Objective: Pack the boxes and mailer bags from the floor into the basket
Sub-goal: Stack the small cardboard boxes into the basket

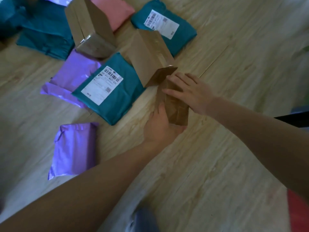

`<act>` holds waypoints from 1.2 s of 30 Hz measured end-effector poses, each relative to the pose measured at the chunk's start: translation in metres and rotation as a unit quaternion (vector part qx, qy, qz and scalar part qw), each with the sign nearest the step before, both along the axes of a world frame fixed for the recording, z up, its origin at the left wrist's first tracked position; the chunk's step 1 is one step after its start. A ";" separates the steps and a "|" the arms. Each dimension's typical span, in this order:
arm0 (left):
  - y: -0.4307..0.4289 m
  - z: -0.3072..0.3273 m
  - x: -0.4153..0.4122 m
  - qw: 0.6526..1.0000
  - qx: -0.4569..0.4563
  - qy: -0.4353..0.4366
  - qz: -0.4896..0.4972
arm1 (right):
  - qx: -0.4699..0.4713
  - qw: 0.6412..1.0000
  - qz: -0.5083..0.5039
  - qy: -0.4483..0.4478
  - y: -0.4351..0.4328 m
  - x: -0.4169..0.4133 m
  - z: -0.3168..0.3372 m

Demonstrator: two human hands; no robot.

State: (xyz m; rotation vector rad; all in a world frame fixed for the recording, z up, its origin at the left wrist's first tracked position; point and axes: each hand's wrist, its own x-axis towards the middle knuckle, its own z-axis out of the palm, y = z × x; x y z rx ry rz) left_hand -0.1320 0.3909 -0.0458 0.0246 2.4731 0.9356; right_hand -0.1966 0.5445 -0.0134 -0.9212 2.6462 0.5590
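A small brown cardboard box (177, 108) lies on the wooden floor (217, 156) at the centre. My left hand (158, 129) cups its near left side, thumb under the near end. My right hand (189, 92) rests on its top with fingers spread and fairly straight. Just behind it stands a taller taped cardboard box (150, 59), and a third cardboard box (90, 29) stands further back. Around them lie mailer bags: a labelled teal one (110, 96), another labelled teal one (165, 25), a pink one (115, 12) and two purple ones (73, 76) (75, 148). No basket is in view.
A pile of teal mailers (45, 37) lies at the back left. A red object (299, 213) shows at the lower right edge and a blurred bluish thing (145, 221) at the bottom edge. Bare floor stretches to the right.
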 end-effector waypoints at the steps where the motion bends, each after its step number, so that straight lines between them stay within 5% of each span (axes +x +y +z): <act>1: -0.002 0.000 0.001 1.000 0.002 0.003 0.002 | -0.002 1.000 0.014 0.003 0.000 -0.001 0.000; 13: -0.063 0.057 0.018 0.993 -0.067 0.082 -0.056 | -0.109 0.991 -0.057 -0.054 -0.043 0.029 0.048; 23: -0.153 0.166 0.049 0.974 -0.141 0.170 -0.053 | -0.238 0.967 -0.082 -0.038 -0.124 0.073 0.146; 36: -0.323 0.326 0.094 0.943 -0.221 0.246 -0.039 | -0.300 0.952 0.053 0.036 -0.270 0.101 0.275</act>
